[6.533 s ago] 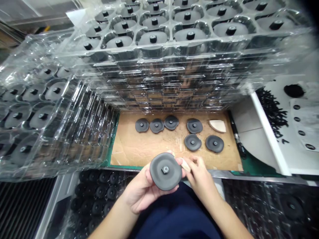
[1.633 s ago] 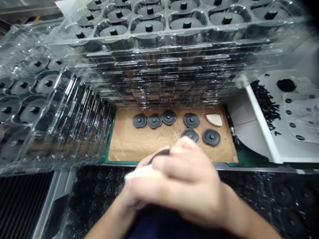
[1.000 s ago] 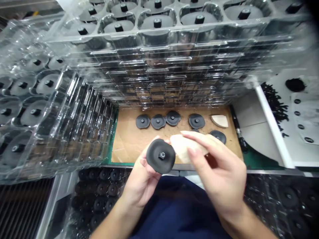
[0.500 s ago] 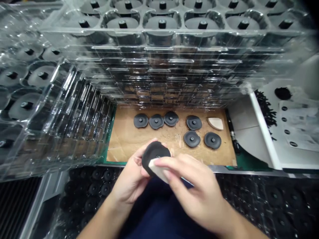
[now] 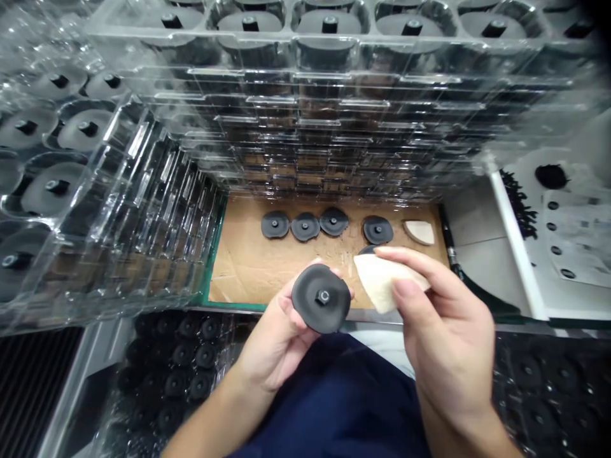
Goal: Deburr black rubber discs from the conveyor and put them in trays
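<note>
My left hand (image 5: 274, 334) holds a black rubber disc (image 5: 321, 298) with a small metal nut at its centre, face toward me, above the table's front edge. My right hand (image 5: 442, 337) pinches a pale wedge-shaped pad (image 5: 382, 282) just right of the disc, a little apart from it. On the brown cardboard mat (image 5: 248, 261) behind lie several more black discs (image 5: 305, 226) in a row, and a second pale wedge (image 5: 420, 231) at the right end.
Tall stacks of clear plastic trays (image 5: 334, 127) filled with black discs wall in the back and left (image 5: 71, 191). A white bin (image 5: 525, 254) with black scraps stands at right. Trays of discs (image 5: 176, 375) lie below the table edge on both sides.
My right hand has drawn the pale wedge off the disc's face and out to the right; half a second ago it covered the disc. The disc's nut side now shows.
</note>
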Demonstrator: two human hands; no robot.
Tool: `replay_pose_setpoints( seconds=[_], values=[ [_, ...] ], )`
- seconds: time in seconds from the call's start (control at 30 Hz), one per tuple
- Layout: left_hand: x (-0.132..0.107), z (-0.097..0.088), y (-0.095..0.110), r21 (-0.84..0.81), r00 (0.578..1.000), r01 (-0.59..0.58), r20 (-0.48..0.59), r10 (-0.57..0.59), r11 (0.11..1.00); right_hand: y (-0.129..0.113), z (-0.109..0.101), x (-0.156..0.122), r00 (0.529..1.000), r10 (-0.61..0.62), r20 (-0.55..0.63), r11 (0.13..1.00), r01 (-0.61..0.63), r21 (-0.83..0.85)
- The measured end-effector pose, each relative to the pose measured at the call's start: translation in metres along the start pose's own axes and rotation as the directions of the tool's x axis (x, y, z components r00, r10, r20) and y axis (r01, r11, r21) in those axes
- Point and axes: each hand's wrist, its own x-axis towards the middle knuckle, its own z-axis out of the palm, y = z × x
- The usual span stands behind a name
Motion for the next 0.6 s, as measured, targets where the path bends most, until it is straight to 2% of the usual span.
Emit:
replay_pose_setpoints(
  seconds=[0.07, 0.1, 0.17, 0.23, 0.3, 0.4, 0.47, 0.53, 0.6],
  values=[
    [0.0, -0.004, 0.0, 0.036, 1.0, 0.009, -0.03, -0.008, 0.999, -0.014, 0.009, -0.001, 0.969, -0.227, 0.098, 0.957, 0.241, -0.16],
    [0.0, -0.006, 0.0, 0.056, 0.999, 0.009, -0.039, -0.007, 0.998, -0.018, 0.013, -0.002, 0.938, -0.285, 0.195, 0.923, 0.324, -0.207],
    [0.0, -0.012, 0.0, 0.083, 0.997, -0.009, -0.07, 0.015, 0.997, -0.02, 0.02, -0.001, 0.88, -0.278, 0.385, 0.897, 0.381, -0.223],
    [0.0, -0.016, 0.0, 0.074, 0.992, -0.031, -0.119, 0.04, 0.997, -0.018, 0.025, 0.002, 0.851, -0.195, 0.488, 0.908, 0.345, -0.238],
    [-0.001, -0.016, -0.002, 0.059, 0.991, -0.016, -0.135, 0.024, 0.998, -0.015, 0.029, 0.008, 0.864, -0.196, 0.465, 0.895, 0.351, -0.275],
    [-0.002, -0.013, 0.0, 0.058, 0.994, 0.016, -0.105, -0.009, 0.998, -0.014, 0.033, 0.012, 0.879, -0.286, 0.381, 0.853, 0.414, -0.317],
    [-0.004, -0.013, 0.005, 0.071, 0.994, 0.004, -0.106, 0.003, 0.997, -0.015, 0.028, 0.009, 0.851, -0.268, 0.452, 0.867, 0.418, -0.272],
    [-0.005, -0.017, 0.011, 0.091, 0.994, -0.002, -0.112, 0.012, 0.996, -0.016, 0.019, 0.005, 0.821, -0.195, 0.537, 0.89, 0.378, -0.254],
    [-0.006, -0.022, 0.014, 0.103, 0.994, 0.014, -0.114, -0.002, 0.995, -0.015, 0.01, 0.002, 0.839, -0.148, 0.524, 0.876, 0.357, -0.324]
  ],
)
